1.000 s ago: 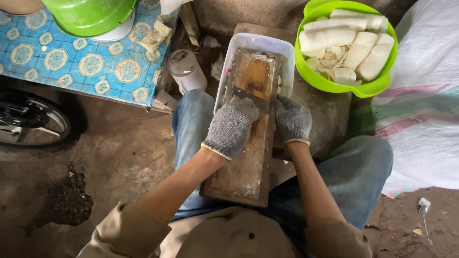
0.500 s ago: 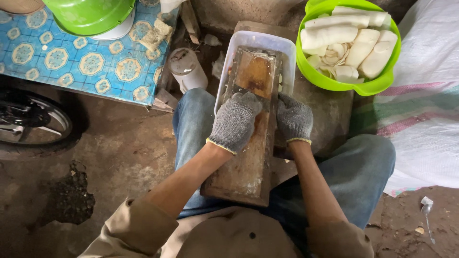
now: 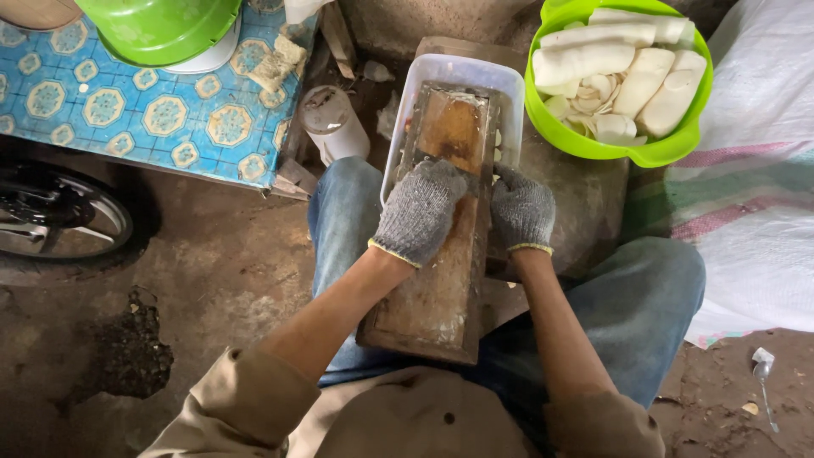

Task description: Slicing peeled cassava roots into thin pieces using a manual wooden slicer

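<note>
Wooden slicer board (image 3: 441,280) lies on the person's lap, long axis running away from the body into a white tub (image 3: 509,80). Head view: left hand (image 3: 421,212) in grey glove presses down on the board's middle, fingers curled – what is under it I cannot tell. Right hand (image 3: 522,210) grips the board's right edge, approx. level w/ the left – green bowl (image 3: 627,153) of peeled roots is nearer to it
</note>
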